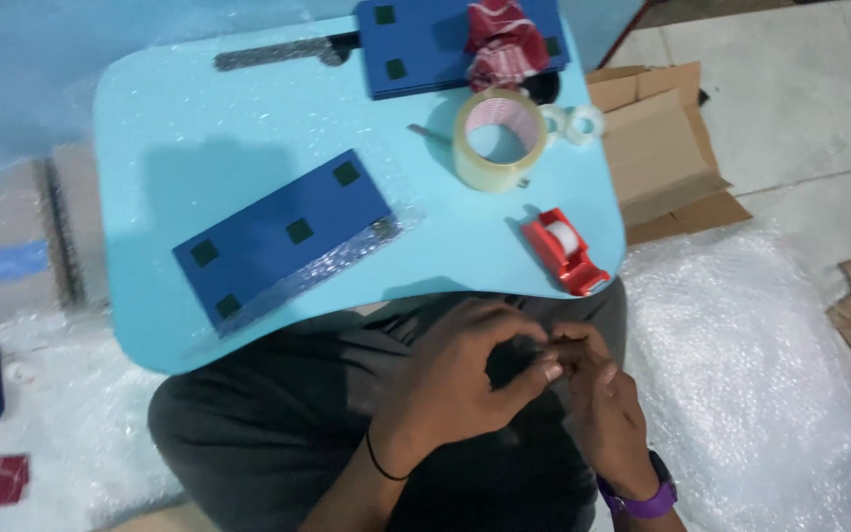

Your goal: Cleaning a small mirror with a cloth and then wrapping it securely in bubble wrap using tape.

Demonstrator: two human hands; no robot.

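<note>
Pinching small dark item (519, 353): left hand (465, 379); right hand (603, 404)

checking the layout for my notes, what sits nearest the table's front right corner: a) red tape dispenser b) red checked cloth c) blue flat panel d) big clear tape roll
a, the red tape dispenser lies at the front right corner of the light blue table, while the big clear tape roll sits further back.
</note>
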